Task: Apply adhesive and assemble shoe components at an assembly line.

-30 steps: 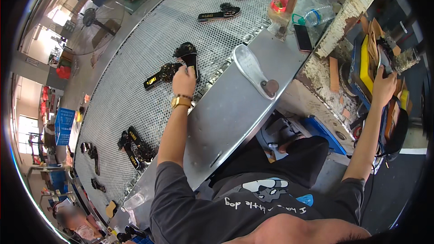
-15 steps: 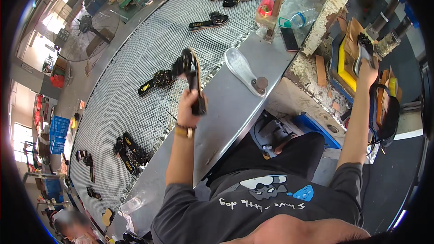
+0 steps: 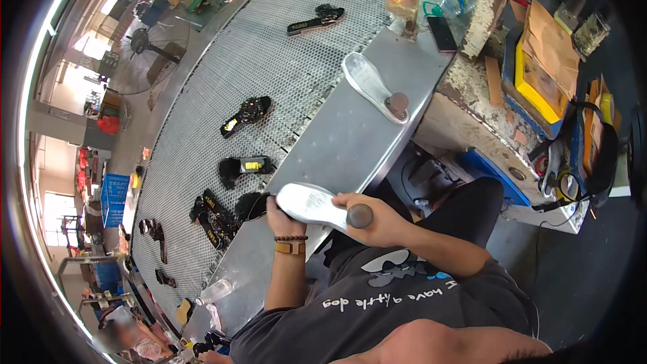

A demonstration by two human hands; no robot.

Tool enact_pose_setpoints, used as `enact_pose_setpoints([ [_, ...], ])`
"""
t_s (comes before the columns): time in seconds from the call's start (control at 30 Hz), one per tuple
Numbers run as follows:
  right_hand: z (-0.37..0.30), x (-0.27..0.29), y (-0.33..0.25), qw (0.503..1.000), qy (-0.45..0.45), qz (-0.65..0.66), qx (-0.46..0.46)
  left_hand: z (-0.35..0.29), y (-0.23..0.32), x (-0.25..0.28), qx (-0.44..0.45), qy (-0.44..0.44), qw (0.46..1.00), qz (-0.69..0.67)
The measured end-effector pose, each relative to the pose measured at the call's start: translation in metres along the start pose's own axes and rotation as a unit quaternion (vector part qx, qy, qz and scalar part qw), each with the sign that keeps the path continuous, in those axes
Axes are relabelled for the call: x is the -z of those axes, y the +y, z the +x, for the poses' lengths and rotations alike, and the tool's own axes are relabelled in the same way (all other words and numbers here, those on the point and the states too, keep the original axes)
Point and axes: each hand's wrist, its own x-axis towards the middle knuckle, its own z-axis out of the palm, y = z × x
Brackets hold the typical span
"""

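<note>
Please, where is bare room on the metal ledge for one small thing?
Bare: the grey metal ledge between the lying silver foot-shaped plate and the similar hand-held plate. Crowded: the far end, with black phone and clear plastic bottle.

Looking steeply down from head height, through the left lens of a worn fisheye pair. Facing the fingers from above, sitting near enough for taking in both forearms, shirt just below the fingers, mesh table beyond and left of them. Bending straight edges, darkening toward the rim.
</note>
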Motion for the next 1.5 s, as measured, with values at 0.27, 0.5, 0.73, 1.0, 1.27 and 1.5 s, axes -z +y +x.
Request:
enact_pose_setpoints([
  [0.27, 0.000, -0.004, 0.020, 0.957, 0.201, -0.156, 0.139, -0.044, -0.093, -0.055, 0.005, -0.169, 0.954, 0.248],
  [0.5, -0.052, 0.061, 0.000, 0.948, 0.306, -0.066, -0.050, -0.052, -0.129, -0.132, -0.016, -0.438, 0.818, 0.372],
  [0.73, -0.045, 0.220, -0.086, 0.614, 0.705, -0.351, 0.046, -0.082, -0.093, -0.202, -0.418, -0.626, 0.446, 0.485],
  [1.0, -0.044, 0.365, -0.119, 0.429, 0.650, -0.585, -0.228, 0.045, -0.035, -0.171, -0.436, -0.454, 0.555, 0.545],
  [1.27, -0.042, 0.373, -0.143, 0.485, 0.582, -0.605, -0.245, 0.264, 0.174, -0.073, -0.565, 0.094, 0.500, 0.650],
  [1.5, -0.039, 0.378, -0.111, 0.332, 0.667, -0.667, -0.007, 0.277, 0.184, -0.054, -0.242, -0.016, 0.483, 0.842],
])
